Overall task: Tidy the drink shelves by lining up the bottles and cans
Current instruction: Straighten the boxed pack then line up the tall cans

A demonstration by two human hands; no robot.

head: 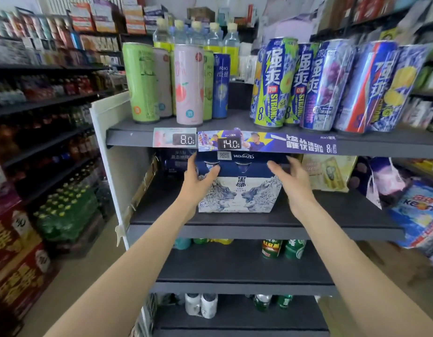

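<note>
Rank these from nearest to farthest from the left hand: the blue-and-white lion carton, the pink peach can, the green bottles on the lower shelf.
1. Blue-and-white lion carton, touching the left hand.
2. Pink peach can, shelf above.
3. Green bottles, shelf below, to the right.

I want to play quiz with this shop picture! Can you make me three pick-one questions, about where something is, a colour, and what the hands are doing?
1. Where is the lion box?
A. top shelf
B. second shelf
C. floor

2. What colour is the can with the peach?
A. pink
B. black
C. orange

3. What is the left hand doing?
A. holding a can
B. touching the lion box
C. hanging down

Answers: 1 B, it stands under the price tags. 2 A, its side is pale pink. 3 B, its fingers lie on the box's left side; the right hand reaches toward the other side.
</note>
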